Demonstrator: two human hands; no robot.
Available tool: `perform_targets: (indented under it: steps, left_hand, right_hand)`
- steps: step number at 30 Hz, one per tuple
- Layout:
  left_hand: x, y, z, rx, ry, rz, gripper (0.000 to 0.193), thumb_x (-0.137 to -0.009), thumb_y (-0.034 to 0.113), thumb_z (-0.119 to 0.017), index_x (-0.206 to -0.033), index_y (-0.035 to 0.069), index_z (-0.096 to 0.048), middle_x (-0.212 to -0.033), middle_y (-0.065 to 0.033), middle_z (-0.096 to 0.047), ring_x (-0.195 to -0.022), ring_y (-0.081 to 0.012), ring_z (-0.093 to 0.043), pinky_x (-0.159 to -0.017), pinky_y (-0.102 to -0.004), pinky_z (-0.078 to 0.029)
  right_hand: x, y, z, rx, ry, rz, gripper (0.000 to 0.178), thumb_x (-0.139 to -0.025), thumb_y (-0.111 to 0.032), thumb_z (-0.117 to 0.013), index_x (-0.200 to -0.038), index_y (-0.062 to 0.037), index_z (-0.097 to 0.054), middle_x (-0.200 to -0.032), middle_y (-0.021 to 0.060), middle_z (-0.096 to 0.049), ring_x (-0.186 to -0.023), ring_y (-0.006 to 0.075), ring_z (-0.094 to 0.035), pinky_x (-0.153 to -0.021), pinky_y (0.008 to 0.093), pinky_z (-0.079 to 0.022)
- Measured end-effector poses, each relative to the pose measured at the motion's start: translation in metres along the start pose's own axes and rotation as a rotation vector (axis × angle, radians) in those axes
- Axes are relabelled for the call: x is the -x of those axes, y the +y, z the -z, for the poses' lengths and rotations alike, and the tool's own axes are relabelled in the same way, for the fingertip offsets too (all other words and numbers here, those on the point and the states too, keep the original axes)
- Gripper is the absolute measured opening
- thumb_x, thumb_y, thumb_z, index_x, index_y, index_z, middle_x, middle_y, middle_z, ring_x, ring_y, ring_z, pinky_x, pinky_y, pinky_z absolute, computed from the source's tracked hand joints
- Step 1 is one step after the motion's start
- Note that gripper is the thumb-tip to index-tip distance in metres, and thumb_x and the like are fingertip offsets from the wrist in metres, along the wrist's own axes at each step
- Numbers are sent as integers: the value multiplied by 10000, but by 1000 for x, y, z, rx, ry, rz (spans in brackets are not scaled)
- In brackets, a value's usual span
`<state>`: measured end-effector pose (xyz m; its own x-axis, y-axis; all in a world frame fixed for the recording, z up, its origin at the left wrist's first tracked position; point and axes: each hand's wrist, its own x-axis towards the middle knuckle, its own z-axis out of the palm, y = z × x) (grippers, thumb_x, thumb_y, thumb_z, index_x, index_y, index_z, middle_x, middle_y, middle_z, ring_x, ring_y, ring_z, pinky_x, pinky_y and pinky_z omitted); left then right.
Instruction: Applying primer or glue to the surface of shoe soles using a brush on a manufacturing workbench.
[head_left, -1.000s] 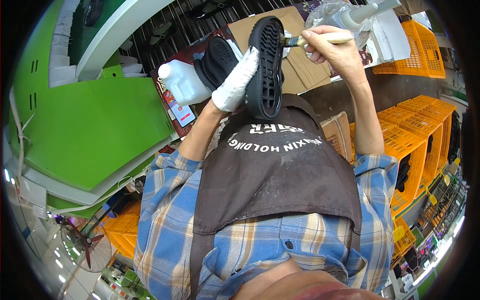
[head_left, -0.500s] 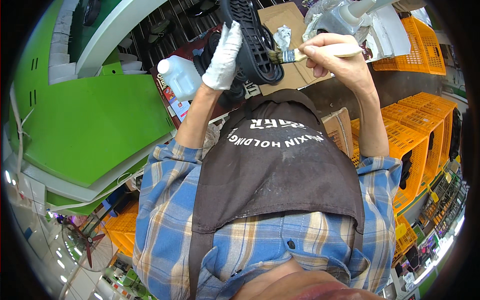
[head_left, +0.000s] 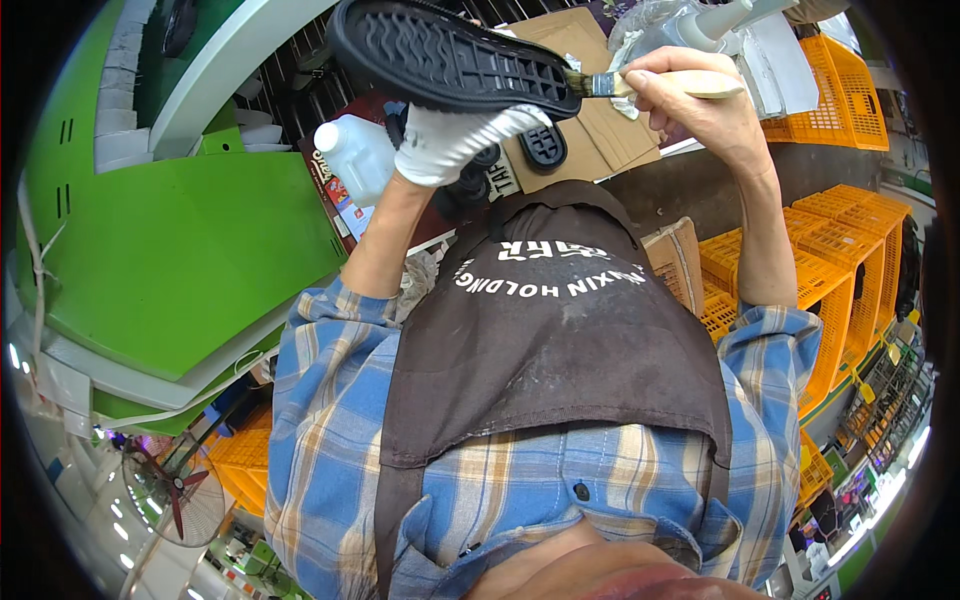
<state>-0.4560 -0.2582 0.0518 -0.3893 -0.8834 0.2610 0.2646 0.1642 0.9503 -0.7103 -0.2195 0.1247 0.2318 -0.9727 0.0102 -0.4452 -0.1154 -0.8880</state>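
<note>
– Blue-and-tan plaid cloth nearest, as a shirt (head_left: 510,500); over it, a dark brown apron (head_left: 560,370). Next outward?
– Past the apron, a black shoe sole (head_left: 455,60), raised between both hands, close to the upper limit of the view. Tread side turned toward the camera.
– Long axis and heading?
– Crosswise, left to right, right end dipped slightly. Broad end with wavy tread pointing left; narrower end with grid tread pointing right.
– Grip, left side?
– White-gloved left hand (head_left: 455,140) closed on the near long edge of the sole, glove partly hidden behind it.
– Grip, right side?
– Bare right hand (head_left: 705,110) closed around the pale handle of a brush (head_left: 690,84). Handle pointing right; bristles pointing left, touching the narrower end.
– Edges and room for moving?
– Gap between near edge and apron. In that gap, just beside the glove, part of a second sole (head_left: 543,148) on brown cardboard (head_left: 610,140). Open stretch of cardboard below the brush. Left of the glove, a translucent bottle (head_left: 355,155).
– Farthest?
– Right, orange crates (head_left: 835,95); left, a green panel (head_left: 200,260); lower left background, a fan (head_left: 175,485).
</note>
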Motion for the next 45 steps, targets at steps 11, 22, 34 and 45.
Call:
perform_targets:
  steps: [11, 22, 34, 45]
  left_hand:
    - [1, -8, -1, -662, -100, -581, 569, -763, 202, -729, -1250, 80, -460, -1256, -117, -516, -1180, -288, -465, -1018, -425, -344]
    - [-12, -25, 11, -357, -45, -606, 519, -744, 55, -712, -1192, 107, -455, -1298, -193, -461, -1276, -412, -359, -1048, -496, -295]
    - [-6, -41, 21, -616, 102, -648, 544, -731, 162, -756, -1205, 57, -511, -1186, -106, -559, -1148, -267, -509, -1024, -387, -358]
    - [27, 10, 7, 1033, -44, 828, 643, -938, 546, -323, -1288, 19, -440, -1028, -234, -603, -781, -346, -653, -635, -467, -575]
  right_hand:
    - [-8, -15, -11, -159, 163, -169, 227, -884, -235, -610, -890, -20, -681, -643, 7, -619, -501, 21, -546, -439, 139, -402]
    - [11, -39, -34, -286, 22, -205, 231, -868, -239, -641, -847, -11, -669, -634, 14, -611, -510, 40, -569, -451, 156, -449]
    - [5, 3, -36, -1194, -94, -371, 269, -905, -221, -579, -895, 37, -654, -587, 54, -621, -408, 44, -532, -364, 122, -414]
    - [7, -9, 11, -165, -281, 287, 208, -796, -42, -649, -1000, -16, -676, -856, 68, -572, -751, 123, -509, -640, 242, -410]
